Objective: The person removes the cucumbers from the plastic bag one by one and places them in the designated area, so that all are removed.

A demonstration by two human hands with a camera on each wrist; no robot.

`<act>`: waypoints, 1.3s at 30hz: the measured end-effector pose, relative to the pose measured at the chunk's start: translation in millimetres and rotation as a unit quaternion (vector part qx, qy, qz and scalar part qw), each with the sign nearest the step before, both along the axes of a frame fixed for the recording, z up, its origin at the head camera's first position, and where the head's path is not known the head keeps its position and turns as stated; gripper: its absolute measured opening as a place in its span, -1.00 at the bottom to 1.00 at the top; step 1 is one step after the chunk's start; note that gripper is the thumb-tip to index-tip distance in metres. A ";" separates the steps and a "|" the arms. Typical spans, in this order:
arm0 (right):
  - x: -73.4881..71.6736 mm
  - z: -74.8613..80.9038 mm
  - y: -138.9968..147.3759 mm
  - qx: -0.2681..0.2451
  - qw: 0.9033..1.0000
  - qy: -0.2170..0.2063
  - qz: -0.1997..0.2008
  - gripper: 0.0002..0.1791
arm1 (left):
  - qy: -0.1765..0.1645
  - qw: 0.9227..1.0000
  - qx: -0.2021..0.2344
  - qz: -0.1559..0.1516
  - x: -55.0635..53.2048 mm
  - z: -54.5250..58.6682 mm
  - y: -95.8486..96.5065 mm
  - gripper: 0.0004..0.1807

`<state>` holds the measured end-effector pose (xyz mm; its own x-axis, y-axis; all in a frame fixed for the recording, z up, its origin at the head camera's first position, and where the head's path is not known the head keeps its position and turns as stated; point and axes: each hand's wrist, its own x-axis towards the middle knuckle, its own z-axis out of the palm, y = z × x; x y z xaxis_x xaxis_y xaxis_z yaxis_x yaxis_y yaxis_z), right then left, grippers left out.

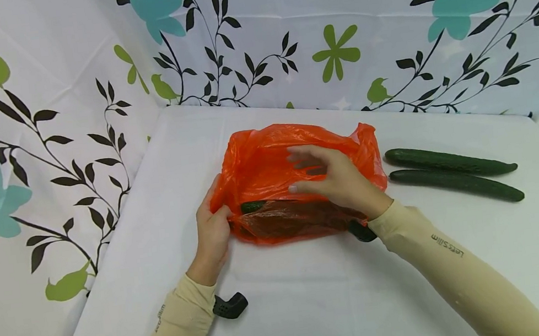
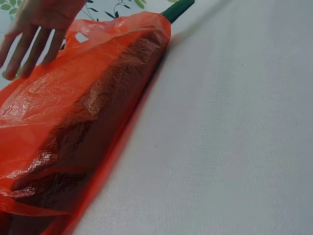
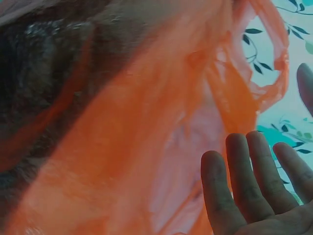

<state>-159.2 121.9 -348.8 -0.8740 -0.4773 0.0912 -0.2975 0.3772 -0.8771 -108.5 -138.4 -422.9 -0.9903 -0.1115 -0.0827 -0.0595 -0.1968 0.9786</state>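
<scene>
A thin red plastic bag (image 1: 268, 157) lies on the table in the head view, its near part stretched over a long dark shape. The green end of a cucumber (image 1: 252, 207) shows at the bag's left, and the rest is veiled by plastic. My left hand (image 1: 213, 232) grips the bag's left edge, thumb on the near side. Above the bag's right half hovers my right hand (image 1: 338, 179), fingers spread and holding nothing. Those straight, parted fingers (image 3: 259, 196) also show beside the bag in the right wrist view.
Two cucumbers (image 1: 453, 161) lie side by side on the white table (image 1: 315, 307), right of the bag. A black curved device (image 1: 231, 306) sits by the left wrist, and another black piece (image 1: 361, 231) by the right. Patterned cloth (image 1: 254, 36) hangs behind.
</scene>
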 end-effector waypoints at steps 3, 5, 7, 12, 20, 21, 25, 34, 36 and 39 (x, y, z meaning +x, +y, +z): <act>-4.0 -7.3 -0.1 0.006 1.000 -0.013 -0.003 -0.25 | -0.001 1.000 -0.004 -0.002 0.8 0.2 -0.4 -0.17; -5.2 -11.8 -0.1 0.013 1.000 -0.024 -0.006 -0.27 | -0.001 1.000 -0.007 -0.005 1.7 0.7 -0.5 -0.17; -5.7 -16.2 0.3 0.027 0.999 -0.034 -0.009 -0.27 | -0.001 1.000 -0.009 -0.007 2.7 1.0 -0.4 -0.17; -5.5 -25.9 0.9 0.067 0.996 -0.054 0.002 -0.27 | 0.000 1.000 -0.011 -0.006 4.7 1.9 0.2 -0.18; -4.8 -35.7 0.4 0.107 0.992 -0.052 0.040 -0.27 | -0.009 1.000 -0.006 0.004 5.5 3.6 1.1 -0.16; -4.8 -36.4 0.5 0.112 0.991 -0.052 0.044 -0.27 | -0.009 1.000 -0.007 0.004 5.5 3.7 1.0 -0.15; -4.6 -37.4 0.3 0.125 0.990 -0.049 0.050 -0.33 | -0.011 1.000 -0.011 0.004 6.1 4.3 1.0 -0.13; -5.4 -41.0 -0.8 0.139 0.988 -0.043 0.048 -0.40 | -0.017 1.000 -0.023 -0.011 7.3 6.0 1.0 -0.07; -5.2 -41.8 -0.7 0.144 0.987 -0.043 0.050 -0.39 | -0.015 0.999 -0.031 -0.015 7.6 5.6 1.2 -0.07; -4.2 -41.8 -1.4 0.150 0.986 -0.047 0.051 -0.37 | -0.003 0.999 -0.044 -0.014 8.5 5.0 2.5 -0.06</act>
